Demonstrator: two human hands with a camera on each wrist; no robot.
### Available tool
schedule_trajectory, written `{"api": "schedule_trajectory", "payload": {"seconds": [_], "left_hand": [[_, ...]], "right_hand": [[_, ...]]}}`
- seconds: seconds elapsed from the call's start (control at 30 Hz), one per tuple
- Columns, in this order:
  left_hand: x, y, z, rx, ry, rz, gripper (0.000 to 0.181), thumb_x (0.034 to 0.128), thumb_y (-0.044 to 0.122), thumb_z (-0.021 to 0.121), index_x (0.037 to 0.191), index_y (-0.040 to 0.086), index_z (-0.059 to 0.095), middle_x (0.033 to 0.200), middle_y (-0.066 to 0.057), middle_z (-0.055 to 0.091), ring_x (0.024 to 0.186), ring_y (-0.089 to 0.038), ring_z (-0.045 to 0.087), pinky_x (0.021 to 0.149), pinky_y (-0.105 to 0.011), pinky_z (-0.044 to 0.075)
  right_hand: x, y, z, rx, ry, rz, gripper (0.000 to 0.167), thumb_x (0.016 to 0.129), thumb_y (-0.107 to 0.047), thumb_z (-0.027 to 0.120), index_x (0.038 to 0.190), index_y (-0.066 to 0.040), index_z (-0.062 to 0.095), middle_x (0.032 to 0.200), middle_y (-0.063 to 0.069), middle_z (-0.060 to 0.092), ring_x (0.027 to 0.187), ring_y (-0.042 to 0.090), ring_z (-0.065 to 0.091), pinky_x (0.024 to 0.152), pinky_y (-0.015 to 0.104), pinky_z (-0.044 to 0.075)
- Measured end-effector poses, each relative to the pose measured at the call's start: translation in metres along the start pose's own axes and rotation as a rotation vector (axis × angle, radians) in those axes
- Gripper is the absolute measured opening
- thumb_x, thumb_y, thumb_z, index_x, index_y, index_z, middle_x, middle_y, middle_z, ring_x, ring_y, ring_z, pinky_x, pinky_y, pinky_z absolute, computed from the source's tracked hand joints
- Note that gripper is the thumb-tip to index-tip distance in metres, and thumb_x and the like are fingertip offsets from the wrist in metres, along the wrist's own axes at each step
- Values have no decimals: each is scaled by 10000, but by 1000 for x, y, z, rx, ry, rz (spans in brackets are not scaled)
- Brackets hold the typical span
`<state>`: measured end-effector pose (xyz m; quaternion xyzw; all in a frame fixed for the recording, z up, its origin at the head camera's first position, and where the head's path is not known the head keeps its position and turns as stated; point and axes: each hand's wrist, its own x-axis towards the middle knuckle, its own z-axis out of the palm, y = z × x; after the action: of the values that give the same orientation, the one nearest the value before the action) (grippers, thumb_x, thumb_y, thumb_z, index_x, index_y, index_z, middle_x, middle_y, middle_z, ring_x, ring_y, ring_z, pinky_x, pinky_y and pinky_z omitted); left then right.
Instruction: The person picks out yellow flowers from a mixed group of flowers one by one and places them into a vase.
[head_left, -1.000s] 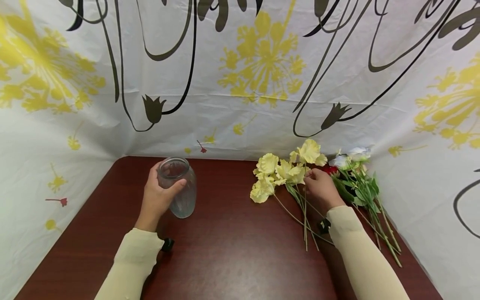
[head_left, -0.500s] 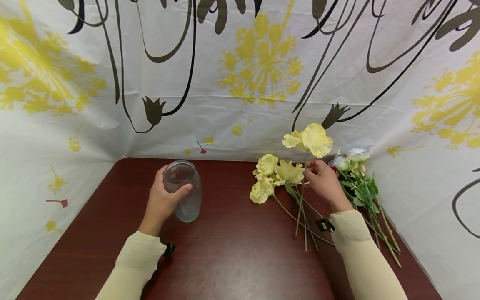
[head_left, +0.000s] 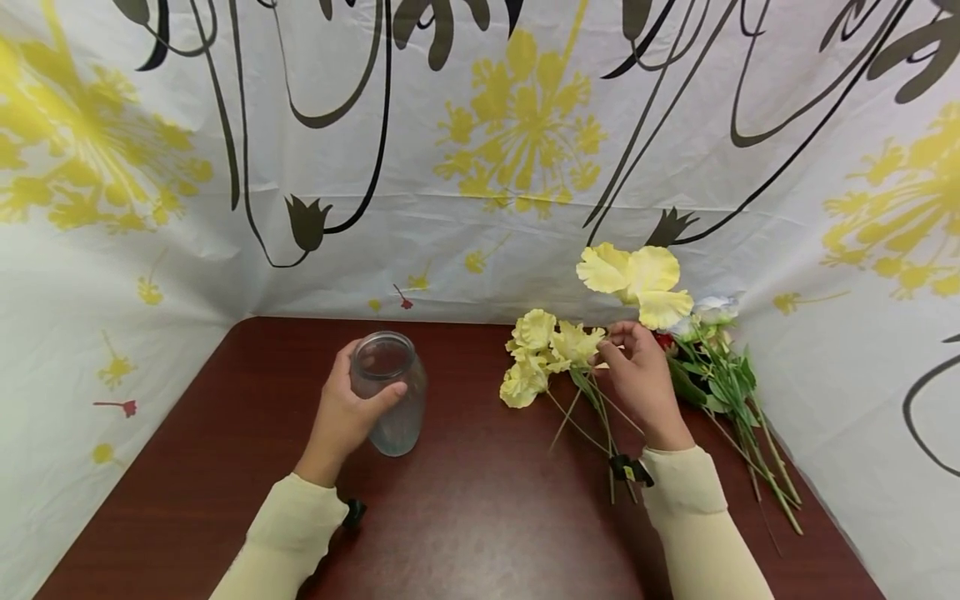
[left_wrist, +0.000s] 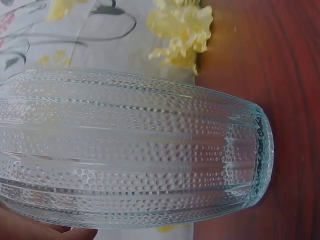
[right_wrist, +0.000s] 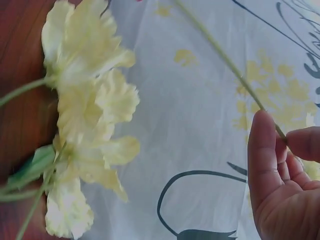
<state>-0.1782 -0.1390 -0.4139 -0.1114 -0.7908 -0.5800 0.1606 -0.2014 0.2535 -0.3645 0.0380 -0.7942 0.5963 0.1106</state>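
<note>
My left hand [head_left: 351,417] grips a clear glass vase [head_left: 397,417] near its neck, thumb across the front. Dimpled, ribbed glass of the vase [left_wrist: 150,150] fills much of the left wrist view. My right hand [head_left: 637,379] pinches the thin green stem [right_wrist: 230,65] of a yellow flower [head_left: 637,279], whose bloom stands above the hand. The stem's lower end slants down and left over the table. Just left of that hand lie several more yellow flowers [head_left: 528,358], stems toward me; their blooms [right_wrist: 85,100] show at the left of the right wrist view.
A bunch of white and red flowers with green leaves [head_left: 723,375] lies at the right side of the dark red-brown table [head_left: 480,517]. A patterned white cloth [head_left: 450,208] hangs behind the table and along both sides.
The right hand has lifted one yellow flower from the pile and its stem has swung leftward. The left hand has brought the vase right and slightly toward me.
</note>
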Motion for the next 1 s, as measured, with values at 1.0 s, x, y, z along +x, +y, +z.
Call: {"api": "schedule_trajectory", "payload": {"seconds": [1.0], "left_hand": [[-21, 25, 59, -87, -136, 55, 832, 761, 326, 866, 1451, 233, 410, 1330, -47, 558, 1203, -242, 540, 933, -497, 471]], "right_hand": [[-34, -57, 26, 964, 311, -332, 247, 953, 45, 605, 1134, 60, 438, 935, 192, 567, 783, 296, 673, 636, 342, 580]]}}
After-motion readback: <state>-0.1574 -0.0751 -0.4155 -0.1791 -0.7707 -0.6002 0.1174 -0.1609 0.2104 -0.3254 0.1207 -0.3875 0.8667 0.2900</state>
